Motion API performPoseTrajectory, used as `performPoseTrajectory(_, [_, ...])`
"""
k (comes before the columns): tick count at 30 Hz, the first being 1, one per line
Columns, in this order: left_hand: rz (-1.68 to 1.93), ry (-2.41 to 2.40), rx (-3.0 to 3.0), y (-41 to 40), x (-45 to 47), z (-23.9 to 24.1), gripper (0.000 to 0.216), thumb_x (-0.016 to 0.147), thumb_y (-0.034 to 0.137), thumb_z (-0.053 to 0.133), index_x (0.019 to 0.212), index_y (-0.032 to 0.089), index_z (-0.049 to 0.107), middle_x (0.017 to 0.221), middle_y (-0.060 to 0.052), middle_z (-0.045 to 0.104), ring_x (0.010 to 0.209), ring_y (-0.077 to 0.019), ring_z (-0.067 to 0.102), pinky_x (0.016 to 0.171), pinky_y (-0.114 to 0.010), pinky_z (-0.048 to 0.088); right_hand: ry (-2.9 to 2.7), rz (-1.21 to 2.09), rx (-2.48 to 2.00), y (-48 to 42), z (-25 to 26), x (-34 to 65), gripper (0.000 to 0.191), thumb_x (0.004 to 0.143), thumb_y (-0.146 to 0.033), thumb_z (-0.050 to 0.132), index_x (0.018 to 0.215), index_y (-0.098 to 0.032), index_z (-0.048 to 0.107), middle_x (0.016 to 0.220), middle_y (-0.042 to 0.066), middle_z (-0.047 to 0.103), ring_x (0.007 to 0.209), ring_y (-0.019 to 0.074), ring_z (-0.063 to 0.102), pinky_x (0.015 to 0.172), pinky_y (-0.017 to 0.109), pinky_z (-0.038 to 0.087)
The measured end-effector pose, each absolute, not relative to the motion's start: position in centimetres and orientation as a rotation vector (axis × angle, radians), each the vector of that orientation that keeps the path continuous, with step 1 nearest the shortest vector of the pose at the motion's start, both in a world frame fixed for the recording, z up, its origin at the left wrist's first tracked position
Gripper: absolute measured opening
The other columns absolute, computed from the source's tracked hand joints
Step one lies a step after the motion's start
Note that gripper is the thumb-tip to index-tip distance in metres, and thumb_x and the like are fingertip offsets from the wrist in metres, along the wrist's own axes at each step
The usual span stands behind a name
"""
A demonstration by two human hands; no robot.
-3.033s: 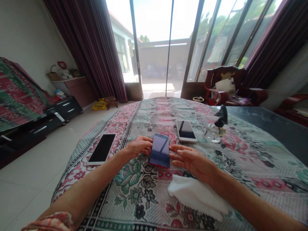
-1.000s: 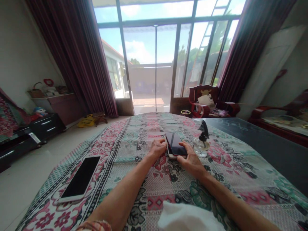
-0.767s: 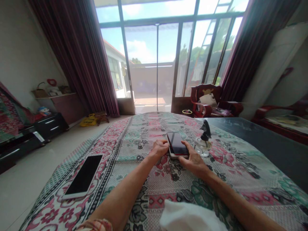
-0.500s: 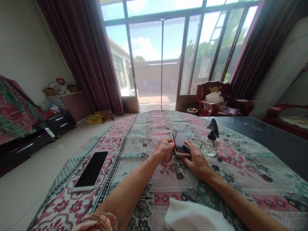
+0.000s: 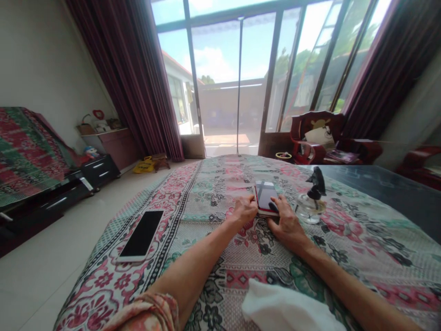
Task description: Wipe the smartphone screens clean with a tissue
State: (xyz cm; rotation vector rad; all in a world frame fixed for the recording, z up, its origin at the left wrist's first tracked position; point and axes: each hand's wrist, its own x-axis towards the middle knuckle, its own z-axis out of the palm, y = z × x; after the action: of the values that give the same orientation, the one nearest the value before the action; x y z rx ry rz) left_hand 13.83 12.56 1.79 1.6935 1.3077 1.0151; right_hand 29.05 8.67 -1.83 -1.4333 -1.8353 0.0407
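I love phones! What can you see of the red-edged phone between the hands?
The flat, red-edged phone lies face up, its dark glossy screen reflecting light. It sits stacked on a white phone on the flowered tablecloth. The left hand touches its left edge; the right hand rests its thumb on the lower right corner.

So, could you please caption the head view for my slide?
Left hand and right hand grip a red-edged phone beside a spray bottle on the floral tablecloth.

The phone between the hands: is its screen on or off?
Off, apparently: the phone between the left hand and the right hand shows a dark screen with only window reflections.
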Motion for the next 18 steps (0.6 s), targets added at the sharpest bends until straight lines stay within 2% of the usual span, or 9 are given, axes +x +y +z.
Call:
performPoseTrajectory(5, [1.013, 1.359, 1.786, 12.2, 13.5, 1.7, 0.032, 0.074, 0.009, 0.042, 0.084, 0.015, 0.072, 0.067, -0.001, 0.062, 0.061, -0.0120, 0.048, 0.054, -0.018, 0.034, -1.926, -0.214, -1.340, 7.1, -1.5, 28.4, 0.057, 0.077, -0.022, 0.048, 0.132, -0.011, 0.042, 0.147, 0.019, 0.027, 0.137, 0.0356, 0.023, 0.110, 0.055, 0.025])
performPoseTrajectory(9, [0.986, 1.422, 1.811, 12.1, 13.1, 2.2, 0.029, 0.075, 0.010, 0.044, 0.082, 0.013, 0.072, 0.065, -0.001, 0.063, 0.060, -0.0122, 0.049, 0.055, -0.019, 0.036, -1.993, -0.292, -1.227, 5.1, 0.3, 27.9, 0.059, 0.076, -0.018, 0.050, 0.133, -0.015, 0.041, 0.148, 0.016, 0.028, 0.137, 0.0359, 0.024, 0.109, 0.054, 0.027])
performPoseTrajectory(11, [0.976, 1.462, 1.823, 12.0, 12.2, 3.0, 0.028, 0.077, 0.012, 0.045, 0.083, 0.013, 0.072, 0.067, -0.003, 0.065, 0.061, -0.0128, 0.050, 0.056, -0.020, 0.038, -2.016, -0.250, -1.118, 4.5, 1.7, 27.5, 0.057, 0.075, -0.016, 0.048, 0.132, -0.018, 0.044, 0.145, 0.013, 0.035, 0.134, 0.0333, 0.032, 0.109, 0.052, 0.029])
performPoseTrajectory(15, [0.947, 1.557, 1.870, 11.8, 6.9, 6.0, 0.027, 0.076, 0.016, 0.052, 0.092, 0.012, 0.073, 0.078, -0.006, 0.070, 0.068, -0.0140, 0.056, 0.061, -0.020, 0.042, -2.018, 0.179, -1.026, 4.5, 4.9, 24.8, 0.047, 0.073, -0.019, 0.048, 0.120, -0.024, 0.056, 0.126, 0.010, 0.057, 0.112, 0.0297, 0.056, 0.097, 0.047, 0.044])
performPoseTrajectory(18, [0.910, 1.759, 1.886, 11.1, 0.0, 8.6, 0.028, 0.075, 0.018, 0.053, 0.095, 0.013, 0.073, 0.077, -0.004, 0.069, 0.071, -0.0150, 0.058, 0.064, -0.021, 0.042, -1.913, 0.943, -1.008, 5.0, 6.7, 20.2, 0.038, 0.069, -0.023, 0.053, 0.106, -0.023, 0.063, 0.108, 0.011, 0.067, 0.094, 0.0278, 0.065, 0.077, 0.042, 0.054])
